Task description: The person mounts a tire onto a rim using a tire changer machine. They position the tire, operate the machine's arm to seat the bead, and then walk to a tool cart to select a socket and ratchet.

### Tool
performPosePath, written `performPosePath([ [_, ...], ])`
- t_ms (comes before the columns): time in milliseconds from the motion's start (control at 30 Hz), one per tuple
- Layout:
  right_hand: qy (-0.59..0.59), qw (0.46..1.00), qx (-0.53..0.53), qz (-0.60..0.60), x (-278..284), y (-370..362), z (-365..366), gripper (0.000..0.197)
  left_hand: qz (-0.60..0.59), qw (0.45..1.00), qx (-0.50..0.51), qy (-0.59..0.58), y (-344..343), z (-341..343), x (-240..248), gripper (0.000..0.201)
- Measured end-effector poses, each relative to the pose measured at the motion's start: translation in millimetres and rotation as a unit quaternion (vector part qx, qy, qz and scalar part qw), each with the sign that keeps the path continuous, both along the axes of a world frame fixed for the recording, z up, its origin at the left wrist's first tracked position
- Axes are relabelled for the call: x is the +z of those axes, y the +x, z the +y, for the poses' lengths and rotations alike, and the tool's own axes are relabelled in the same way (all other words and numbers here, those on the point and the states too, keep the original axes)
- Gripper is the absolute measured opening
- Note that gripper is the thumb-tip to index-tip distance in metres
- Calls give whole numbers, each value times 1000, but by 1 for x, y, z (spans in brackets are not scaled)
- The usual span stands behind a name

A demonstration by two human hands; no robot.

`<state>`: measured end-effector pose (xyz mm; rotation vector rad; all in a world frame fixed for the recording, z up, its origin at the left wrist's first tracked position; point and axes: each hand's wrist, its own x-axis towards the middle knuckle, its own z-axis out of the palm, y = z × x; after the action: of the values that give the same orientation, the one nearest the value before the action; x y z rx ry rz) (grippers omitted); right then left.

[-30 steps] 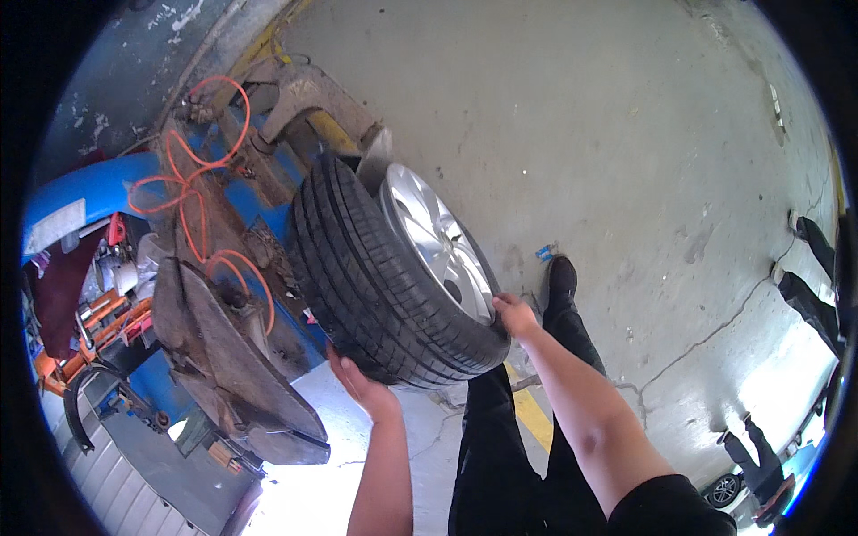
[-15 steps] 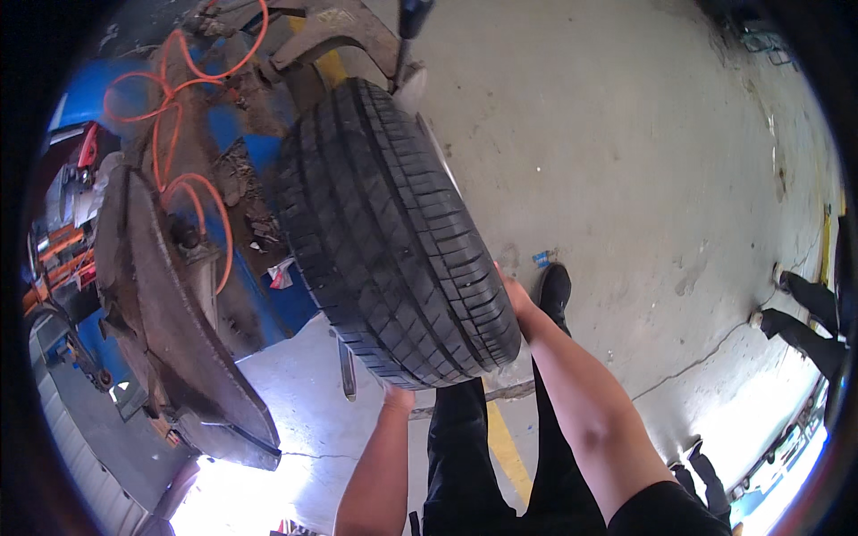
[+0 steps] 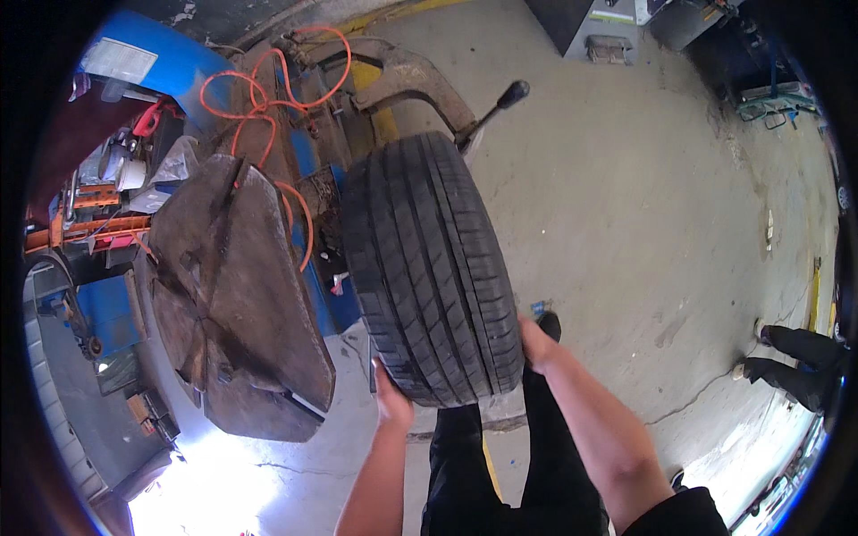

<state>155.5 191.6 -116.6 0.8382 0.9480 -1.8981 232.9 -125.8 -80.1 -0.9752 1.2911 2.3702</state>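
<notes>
A black car tyre (image 3: 431, 277) stands on edge in front of me, its tread facing up toward the view. My left hand (image 3: 391, 397) is closed against its lower left side, with the fingertips partly hidden. On the opposite side, my right hand (image 3: 536, 347) presses on the sidewall, its fingers mostly out of sight behind the rubber. The two hands grip the tyre between them near its closest end. Its far end is beside a curved metal arm (image 3: 420, 87) with a black-handled lever (image 3: 511, 95).
Left of the tyre is a rusty tyre-changer turntable (image 3: 259, 286) with clamps. An orange air hose (image 3: 308, 223) loops over the blue machine. A grey metal cabinet (image 3: 581, 27) stands at the far side. Another person's legs (image 3: 795, 357) show at the right edge.
The view has turned, bringing more of the turntable into sight. Both hands remain on the tyre, which appears more upright in the picture. More of my left hand shows beside it.
</notes>
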Motion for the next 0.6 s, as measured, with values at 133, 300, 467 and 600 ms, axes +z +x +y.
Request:
performPosePath([
  [133,-15,985,-139,-101,-5,12,2,83,-246,963,-58,-93,40,-3,-55,72],
  [300,-46,991,-117,-56,-44,34,19,84,-190,968,-142,-79,112,11,-182,68],
  [467,1,994,-97,-53,-36,46,23,87,-49,944,-249,-209,126,21,-180,64],
  [600,25,999,-34,13,17,25,27,100,-158,985,-9,-63,67,30,-78,83],
])
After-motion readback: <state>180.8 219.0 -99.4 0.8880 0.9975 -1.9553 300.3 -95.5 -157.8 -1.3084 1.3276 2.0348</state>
